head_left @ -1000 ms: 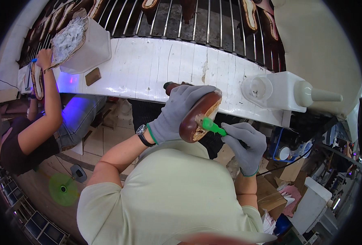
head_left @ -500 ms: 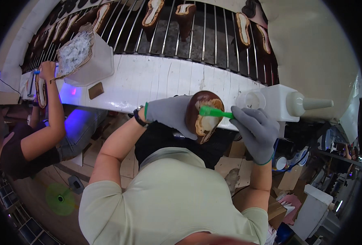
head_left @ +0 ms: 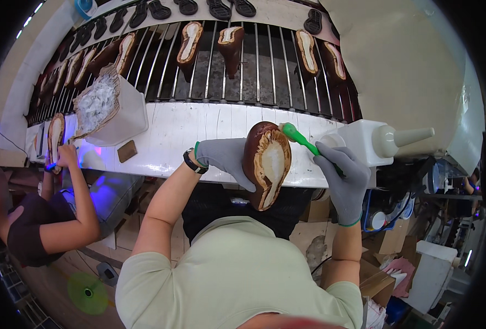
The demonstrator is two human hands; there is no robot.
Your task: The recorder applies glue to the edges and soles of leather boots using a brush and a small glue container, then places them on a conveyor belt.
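Observation:
My gloved left hand (head_left: 226,158) is wrapped round a brown lasted boot upper (head_left: 274,162). Its underside faces up, showing a pale middle and a tan, wrinkled rim. In my gloved right hand (head_left: 344,176) is a green-handled brush (head_left: 304,140), its head at the upper right edge of the boot's toe end. Just beyond that hand lies a white plastic bottle (head_left: 366,141) on its side, its long nozzle pointing right. A round white cup (head_left: 332,139) beside the bottle is partly hidden by my fingers.
A white ledge (head_left: 199,123) runs before a metal roller conveyor (head_left: 210,82) carrying several brown boot uppers. Black soles (head_left: 187,6) line its far side. At the left stand a white bin (head_left: 130,112) of whitish scraps and a co-worker's arm (head_left: 81,205) holding another upper.
The boot upper has turned so more of its underside shows. My right hand and the brush have moved to its upper right edge. My view has shifted, bringing the soles into sight.

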